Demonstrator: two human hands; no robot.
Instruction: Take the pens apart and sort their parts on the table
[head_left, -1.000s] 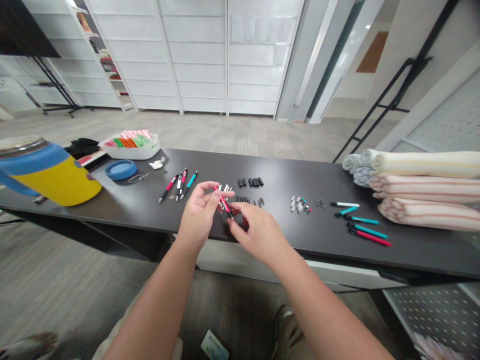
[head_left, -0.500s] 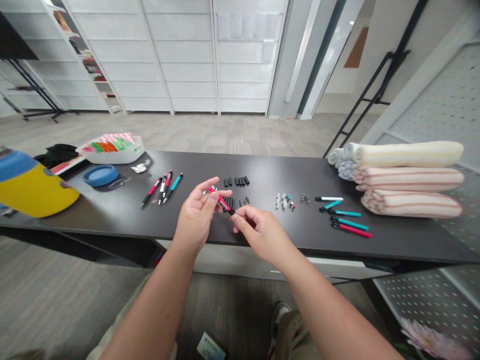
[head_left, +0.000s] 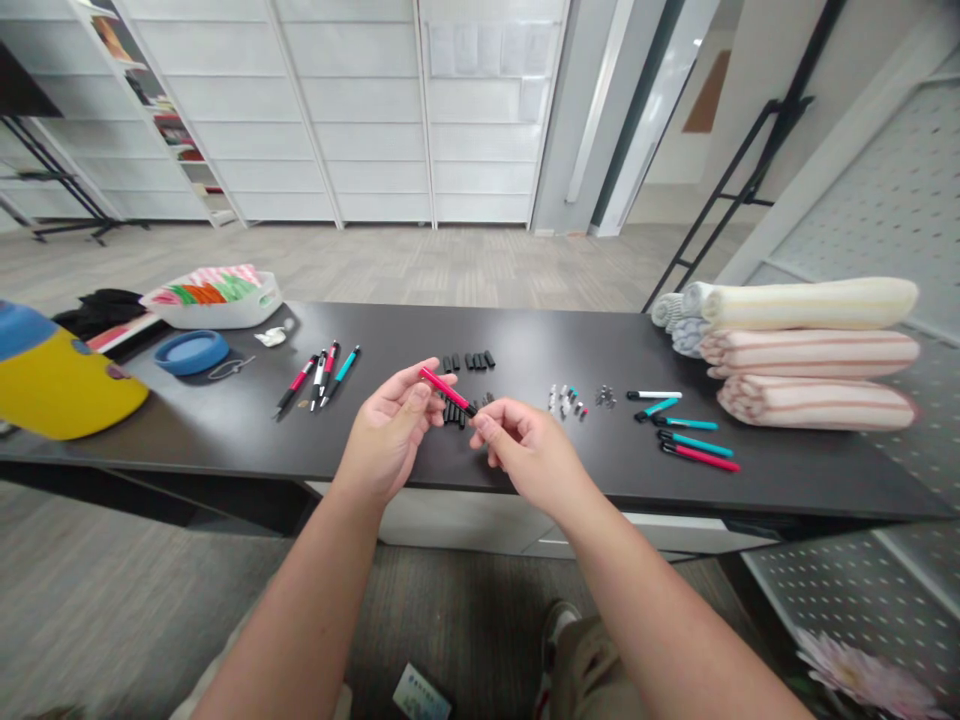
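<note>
A red pen barrel with a black end is held slantwise above the dark table. My left hand, palm turned up, pinches the red part between thumb and fingers. At the lower black end, the closed fingertips of my right hand grip the barrel. Black rubber grips lie in a row behind the hands; more black pieces are partly hidden under the barrel. To the right are small pen tips, tiny metal parts and several clipped barrels in white, teal and red.
Several whole pens lie left of my hands. Farther left are a blue round lid, a white basket and a yellow-and-blue object. Rolled towels are stacked at the right end of the table.
The red barrel has turned in my hands, so its clip no longer shows and its plain side faces up. My right hand has shifted slightly right and up. The view has moved a little.
</note>
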